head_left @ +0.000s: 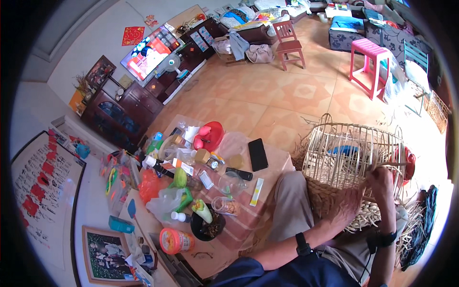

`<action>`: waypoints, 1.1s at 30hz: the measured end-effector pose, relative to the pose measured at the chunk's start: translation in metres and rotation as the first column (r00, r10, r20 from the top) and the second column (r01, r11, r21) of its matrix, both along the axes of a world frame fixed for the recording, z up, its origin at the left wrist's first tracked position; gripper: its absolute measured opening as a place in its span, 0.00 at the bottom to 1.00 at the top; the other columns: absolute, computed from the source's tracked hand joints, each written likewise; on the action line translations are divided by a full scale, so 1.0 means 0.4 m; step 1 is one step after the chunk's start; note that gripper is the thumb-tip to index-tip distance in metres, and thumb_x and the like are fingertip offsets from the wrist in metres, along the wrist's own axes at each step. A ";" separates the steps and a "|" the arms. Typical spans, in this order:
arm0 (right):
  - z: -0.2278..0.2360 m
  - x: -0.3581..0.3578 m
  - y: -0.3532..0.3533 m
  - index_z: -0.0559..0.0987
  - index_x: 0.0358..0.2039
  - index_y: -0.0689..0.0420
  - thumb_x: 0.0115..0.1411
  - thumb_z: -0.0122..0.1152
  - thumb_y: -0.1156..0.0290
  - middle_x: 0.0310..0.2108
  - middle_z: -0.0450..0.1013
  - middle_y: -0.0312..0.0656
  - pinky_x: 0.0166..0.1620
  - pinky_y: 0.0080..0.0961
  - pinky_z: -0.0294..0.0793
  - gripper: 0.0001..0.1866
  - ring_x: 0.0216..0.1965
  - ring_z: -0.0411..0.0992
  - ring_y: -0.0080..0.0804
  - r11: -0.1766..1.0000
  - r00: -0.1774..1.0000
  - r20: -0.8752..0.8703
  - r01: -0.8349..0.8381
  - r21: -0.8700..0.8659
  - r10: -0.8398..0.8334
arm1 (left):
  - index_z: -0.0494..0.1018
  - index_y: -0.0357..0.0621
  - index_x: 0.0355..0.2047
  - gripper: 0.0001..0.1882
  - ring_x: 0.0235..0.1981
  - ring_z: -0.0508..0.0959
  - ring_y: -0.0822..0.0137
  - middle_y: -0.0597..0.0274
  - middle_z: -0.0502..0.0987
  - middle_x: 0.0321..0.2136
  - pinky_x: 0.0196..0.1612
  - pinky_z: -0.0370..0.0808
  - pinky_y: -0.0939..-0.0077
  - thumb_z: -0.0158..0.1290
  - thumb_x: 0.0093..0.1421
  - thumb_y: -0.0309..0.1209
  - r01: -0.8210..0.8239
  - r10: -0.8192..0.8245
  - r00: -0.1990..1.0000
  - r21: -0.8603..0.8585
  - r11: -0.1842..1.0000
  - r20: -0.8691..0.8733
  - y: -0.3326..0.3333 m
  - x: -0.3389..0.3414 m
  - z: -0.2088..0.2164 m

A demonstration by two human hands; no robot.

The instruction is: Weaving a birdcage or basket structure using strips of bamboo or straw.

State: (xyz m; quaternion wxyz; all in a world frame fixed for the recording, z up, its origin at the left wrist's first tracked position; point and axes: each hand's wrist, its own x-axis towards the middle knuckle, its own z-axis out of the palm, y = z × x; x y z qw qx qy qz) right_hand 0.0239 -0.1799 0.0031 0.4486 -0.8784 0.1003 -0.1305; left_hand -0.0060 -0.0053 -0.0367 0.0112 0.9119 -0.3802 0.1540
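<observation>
A half-woven straw basket point(330, 155) lies on its side by my knees, with thin pale stakes forming an open cage and a dense braided band along the near part. My right hand point(381, 182) pinches a brownish plant-fibre strand that runs out to the right across the stakes. Close beside it, my left hand point(346, 204) is closed at the braided band, its fingers against the basket; the fingertips are partly hidden and slightly blurred. Inside or behind the stakes a blue item point(343, 150) shows. A red round object point(409, 165) sits at the basket's right side.
Loose straw point(411, 234) and a dark plastic bag point(423, 227) lie at my right. A crowded low table point(267, 191) stands at my left, holding a black phone point(258, 154), a remote point(239, 174), a dark bowl point(208, 229) and jars. Farther off are a pink stool point(370, 52) and a red chair point(289, 45).
</observation>
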 end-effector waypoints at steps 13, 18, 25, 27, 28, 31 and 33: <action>-0.023 -0.032 0.073 0.78 0.20 0.59 0.55 0.63 0.70 0.20 0.72 0.53 0.30 0.48 0.70 0.10 0.25 0.75 0.55 0.680 0.948 0.257 0.063 -0.731 0.189 | 0.74 0.40 0.41 0.13 0.42 0.73 0.57 0.55 0.73 0.38 0.52 0.69 0.61 0.52 0.58 0.32 -0.013 -0.005 0.998 -0.250 0.968 -0.070 -0.028 0.013 -0.082; -0.026 -0.041 0.086 0.76 0.25 0.59 0.57 0.59 0.76 0.26 0.75 0.53 0.31 0.49 0.71 0.05 0.28 0.76 0.55 0.843 0.992 0.128 0.058 -0.535 0.014 | 0.74 0.39 0.42 0.15 0.45 0.73 0.55 0.54 0.73 0.38 0.55 0.69 0.60 0.57 0.57 0.34 0.088 -0.169 0.972 -0.415 0.906 -0.161 0.004 0.032 -0.074; -0.003 -0.118 0.099 0.78 0.51 0.58 0.64 0.61 0.76 0.29 0.79 0.52 0.31 0.42 0.74 0.15 0.27 0.79 0.47 0.980 0.996 0.085 0.050 -0.194 -0.034 | 0.71 0.37 0.52 0.23 0.49 0.73 0.52 0.51 0.73 0.42 0.58 0.68 0.56 0.60 0.60 0.36 0.131 -0.238 0.958 -0.489 0.862 -0.162 0.039 0.033 -0.042; -0.009 -0.144 0.095 0.77 0.53 0.58 0.63 0.62 0.80 0.28 0.80 0.47 0.29 0.33 0.75 0.17 0.25 0.78 0.33 0.997 0.991 0.115 0.074 -0.012 -0.072 | 0.70 0.36 0.54 0.24 0.50 0.73 0.52 0.51 0.73 0.43 0.58 0.68 0.57 0.59 0.61 0.36 0.137 -0.236 0.957 -0.454 0.880 -0.169 0.032 0.027 -0.038; -0.036 -0.155 0.084 0.77 0.53 0.58 0.63 0.62 0.80 0.28 0.80 0.47 0.29 0.33 0.75 0.17 0.25 0.78 0.33 0.997 0.991 0.114 0.076 -0.009 -0.074 | 0.69 0.35 0.56 0.26 0.51 0.73 0.52 0.51 0.72 0.43 0.59 0.68 0.57 0.58 0.61 0.36 0.146 -0.237 0.956 -0.421 0.895 -0.172 0.029 0.026 -0.034; -0.067 -0.166 0.084 0.79 0.46 0.61 0.62 0.67 0.79 0.29 0.81 0.40 0.26 0.25 0.76 0.12 0.23 0.75 0.23 0.968 0.968 0.115 0.206 0.143 -0.223 | 0.67 0.33 0.59 0.29 0.51 0.72 0.53 0.51 0.72 0.44 0.59 0.67 0.57 0.59 0.61 0.35 0.121 -0.249 0.930 -0.416 0.901 -0.269 0.031 0.033 -0.034; -0.043 -0.197 0.086 0.78 0.44 0.61 0.63 0.67 0.78 0.28 0.80 0.38 0.24 0.22 0.74 0.10 0.23 0.75 0.21 0.945 0.968 0.061 0.222 0.240 -0.243 | 0.66 0.33 0.59 0.30 0.51 0.72 0.53 0.51 0.72 0.44 0.59 0.67 0.57 0.59 0.60 0.35 0.131 -0.248 0.934 -0.400 0.907 -0.259 0.038 0.038 -0.034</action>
